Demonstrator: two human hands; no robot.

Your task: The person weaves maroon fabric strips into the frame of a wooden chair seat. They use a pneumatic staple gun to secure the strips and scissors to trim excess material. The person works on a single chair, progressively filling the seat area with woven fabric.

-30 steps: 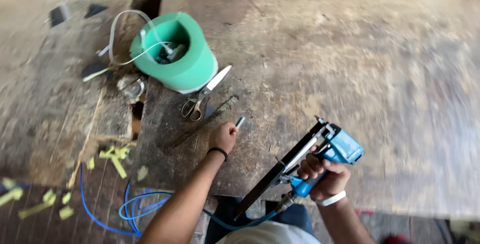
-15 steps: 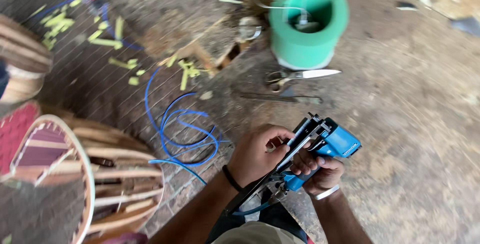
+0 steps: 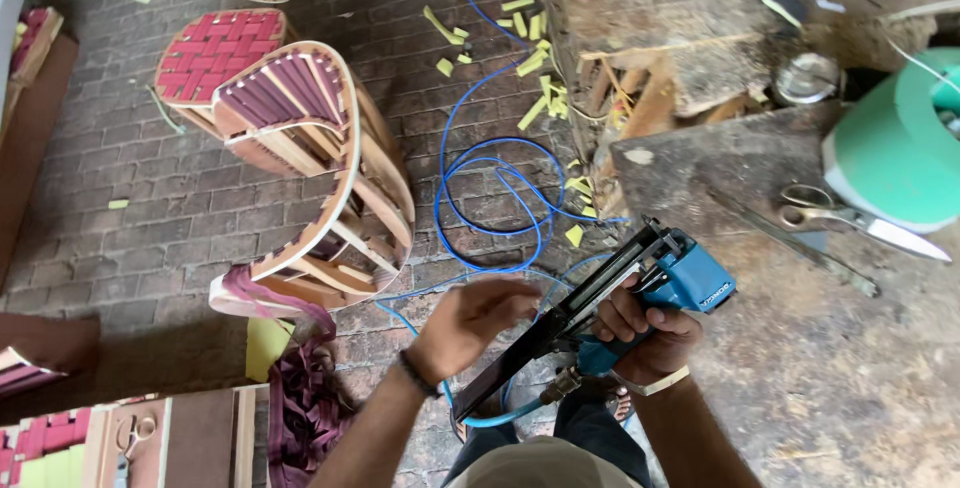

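My right hand [image 3: 645, 333] grips the handle of a blue pneumatic staple gun [image 3: 690, 278], held over the edge of a worn wooden workbench [image 3: 800, 368]. The gun's long black magazine [image 3: 545, 343] slants down to the left. My left hand [image 3: 475, 313] is at the magazine, fingers spread and blurred; whether it grips it I cannot tell. A blue air hose [image 3: 500, 188] runs from the gun's base and lies coiled on the brick floor.
Scissors [image 3: 850, 223] and a green roll [image 3: 895, 143] lie on the workbench at right. A wooden chair frame with red woven strapping [image 3: 300, 148] lies on the brick floor at left. Yellow-green offcuts [image 3: 530, 38] are scattered near the bench's edge. Maroon strapping [image 3: 300, 398] hangs below.
The view has swung left, bringing the chair frame and the floor to the middle. My left hand left the bench top, came to the gun and now reaches along its magazine.
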